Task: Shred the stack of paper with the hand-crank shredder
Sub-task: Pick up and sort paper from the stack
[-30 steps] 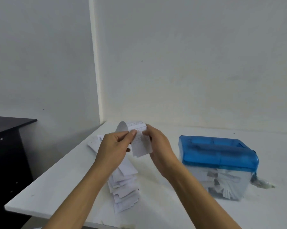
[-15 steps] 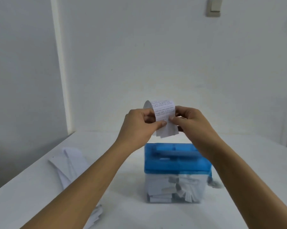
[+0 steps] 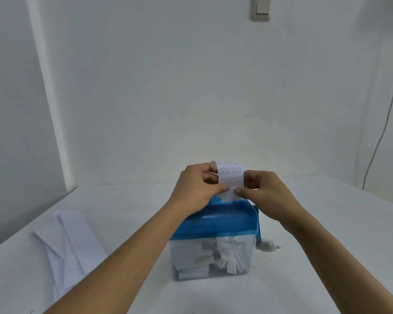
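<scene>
White printed paper slip (image 3: 230, 176), curled over at its top, is held upright between both hands. The left hand (image 3: 198, 189) pinches its left edge between thumb and fingers, and the right hand (image 3: 266, 192) pinches its right edge the same way. The slip's lower end hangs just above the blue plastic lid (image 3: 225, 223) of the hand-crank shredder (image 3: 213, 241), which stands mid-bench, nearer the front edge. Whether the end has entered the slot I cannot tell.

The step in hand looks like feeding. To do it well, I would keep the slip taut and square to the slot and lower both hands evenly so that neither corner leads. Let go only once the cutters can catch it. The right hand should then go to the blue crank arm (image 3: 258, 227) on the lid's right end while the left steadies the lid. A curled or skewed slip would likely crumple.

Under the lid, the clear plastic bin (image 3: 186, 257) holds white cut strips and some wider pieces, piled high against its front wall. A stack of white paper sheets (image 3: 71, 241) lies fanned toward the left edge of the white bench (image 3: 326, 257), so much of the task appears unfinished.
</scene>
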A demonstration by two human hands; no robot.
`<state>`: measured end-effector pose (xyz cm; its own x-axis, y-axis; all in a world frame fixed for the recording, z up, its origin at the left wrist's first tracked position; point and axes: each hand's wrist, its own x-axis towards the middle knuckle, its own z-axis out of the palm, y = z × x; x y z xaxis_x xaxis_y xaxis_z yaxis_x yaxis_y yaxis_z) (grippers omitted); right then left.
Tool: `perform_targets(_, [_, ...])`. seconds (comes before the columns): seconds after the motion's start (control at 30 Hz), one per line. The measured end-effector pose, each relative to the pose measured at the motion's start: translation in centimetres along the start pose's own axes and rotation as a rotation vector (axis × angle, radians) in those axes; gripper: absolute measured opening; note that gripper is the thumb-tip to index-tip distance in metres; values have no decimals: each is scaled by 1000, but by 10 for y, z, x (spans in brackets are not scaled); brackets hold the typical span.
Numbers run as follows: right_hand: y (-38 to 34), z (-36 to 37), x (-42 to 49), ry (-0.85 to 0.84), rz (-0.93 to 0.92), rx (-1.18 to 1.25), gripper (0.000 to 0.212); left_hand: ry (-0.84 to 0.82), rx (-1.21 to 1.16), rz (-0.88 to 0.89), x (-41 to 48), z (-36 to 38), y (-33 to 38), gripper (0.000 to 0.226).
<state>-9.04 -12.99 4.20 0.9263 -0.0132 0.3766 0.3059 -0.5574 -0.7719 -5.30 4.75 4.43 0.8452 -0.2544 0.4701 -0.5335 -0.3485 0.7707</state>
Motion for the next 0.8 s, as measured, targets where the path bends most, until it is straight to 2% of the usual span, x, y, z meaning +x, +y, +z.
perform_targets(0.13, [7,-1,-2,-1,33,103,16,1,16,-13,-1,-2,-1,24])
perform_targets(0.37, [9,3,-1,42,-35,-130,19,57,94,-31,-2,1,-1,20])
perform_targets(0.57, [14,3,0,14,-21,-160,26,1,167,-10,-5,-4,-2,12])
perform_targets(0.8, [16,11,0,78,-83,-158,21,-33,247,1,-12,-9,-7,18])
